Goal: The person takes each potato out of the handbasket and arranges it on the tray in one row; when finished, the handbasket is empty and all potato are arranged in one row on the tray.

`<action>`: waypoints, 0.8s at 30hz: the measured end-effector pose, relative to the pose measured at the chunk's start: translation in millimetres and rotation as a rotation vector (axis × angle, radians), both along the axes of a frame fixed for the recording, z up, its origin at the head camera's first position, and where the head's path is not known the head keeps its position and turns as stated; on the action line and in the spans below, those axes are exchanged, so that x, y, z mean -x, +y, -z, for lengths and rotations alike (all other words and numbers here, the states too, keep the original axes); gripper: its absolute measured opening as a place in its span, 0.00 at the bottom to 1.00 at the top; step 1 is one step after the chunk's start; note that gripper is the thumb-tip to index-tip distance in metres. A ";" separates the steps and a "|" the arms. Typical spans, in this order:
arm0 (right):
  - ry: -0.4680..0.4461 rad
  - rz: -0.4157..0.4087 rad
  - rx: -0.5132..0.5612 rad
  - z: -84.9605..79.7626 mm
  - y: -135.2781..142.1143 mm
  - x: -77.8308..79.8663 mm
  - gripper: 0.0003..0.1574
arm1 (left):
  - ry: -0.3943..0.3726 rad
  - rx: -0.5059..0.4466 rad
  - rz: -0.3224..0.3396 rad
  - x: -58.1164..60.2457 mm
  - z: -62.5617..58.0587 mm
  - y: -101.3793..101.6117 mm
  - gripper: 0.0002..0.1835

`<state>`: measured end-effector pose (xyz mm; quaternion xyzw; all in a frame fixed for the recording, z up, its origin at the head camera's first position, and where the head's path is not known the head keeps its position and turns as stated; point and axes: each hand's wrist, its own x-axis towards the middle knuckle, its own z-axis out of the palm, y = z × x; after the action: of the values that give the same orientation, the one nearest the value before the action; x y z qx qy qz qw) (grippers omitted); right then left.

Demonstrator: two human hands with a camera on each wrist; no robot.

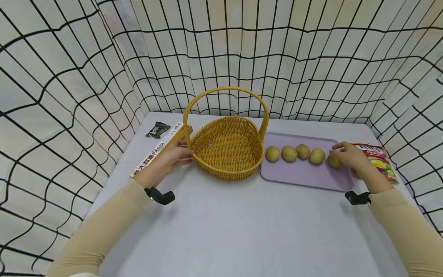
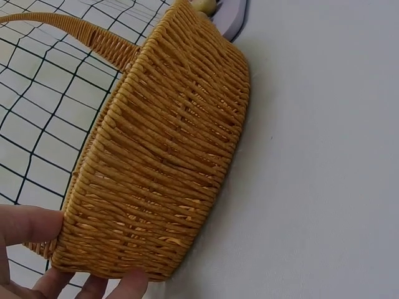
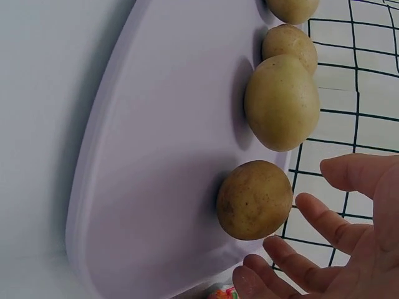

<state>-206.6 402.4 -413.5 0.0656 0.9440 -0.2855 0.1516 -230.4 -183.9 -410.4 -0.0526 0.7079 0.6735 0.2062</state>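
A golden wicker basket (image 1: 226, 169) with a tall arched handle stands upright at the middle of the table. My left hand (image 1: 169, 158) holds its left side, the thumb at the rim and the fingertips against the outer wall (image 2: 156, 162). To the right, a lilac tray (image 1: 297, 175) carries several potatoes in a row. My right hand (image 1: 351, 156) is over the tray's right end, beside the last potato (image 1: 334, 162). In the right wrist view its fingers are spread around that potato (image 3: 255, 200), without a grip on it.
Behind my left hand lie a pasta box (image 1: 162, 148) and a small dark packet (image 1: 157, 130). A red snack bag (image 1: 377, 159) lies past the tray's right edge. White walls with black netting (image 1: 242, 57) enclose the table (image 1: 242, 227) at the back and sides.
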 end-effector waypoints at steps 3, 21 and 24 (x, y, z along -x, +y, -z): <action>0.017 -0.014 -0.024 -1.8 0.5 -0.1 0.40 | -0.041 0.046 -0.003 4.8 -1.4 0.7 0.38; 0.318 -0.024 -0.054 0.1 6.5 15.5 0.39 | -0.044 0.136 0.032 20.8 -20.6 -16.1 0.31; 0.330 -0.054 -0.086 -1.8 7.8 21.6 0.43 | 0.031 0.295 0.086 31.8 -26.9 -23.9 0.29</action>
<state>-228.2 410.2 -411.7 -0.0010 0.9689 -0.2473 -0.0006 -262.2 -207.7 -383.6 -0.0415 0.8039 0.5534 0.2141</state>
